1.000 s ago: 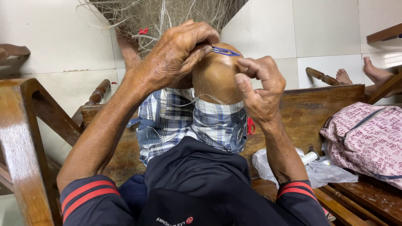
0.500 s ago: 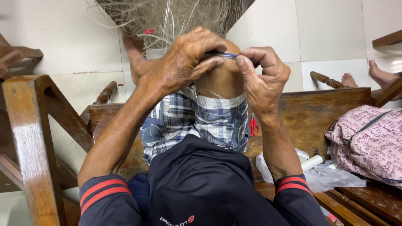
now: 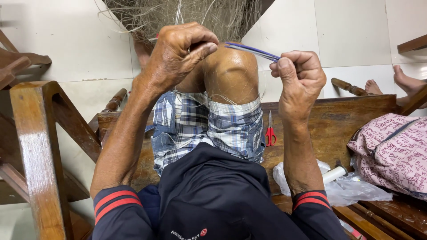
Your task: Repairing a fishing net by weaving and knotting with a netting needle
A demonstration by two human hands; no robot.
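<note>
The person sat on a wooden bench (image 3: 338,120) with one knee (image 3: 231,71) raised, and both hands worked just above it. The left hand (image 3: 180,55) was curled into a loose fist, thumb pressed against the forefinger as if pinching a strand of the fishing net (image 3: 187,15), though the strand itself was too fine to make out. The right hand (image 3: 300,75) was closed around the near end of a slim blue netting needle (image 3: 251,50), thumb up, with the needle's tip pointing across toward the left hand's fingers. The net hung in a pale tangle beyond the knee, over the tiled floor (image 3: 356,31), and a few threads trailed down across the knee and the checked shorts (image 3: 209,129). As for progress, the work looked to be mid-stitch: the needle was at the mesh and no knot could be seen pulled tight, while most of the bundled net lay beyond, so how much was already mended could not be told. Red scissors (image 3: 270,133) lay untouched on the bench beside the thigh, a white spool (image 3: 334,174) rested on a clear plastic bag (image 3: 351,189) nearby, and a pink patterned bag (image 3: 393,151) sat further right
</note>
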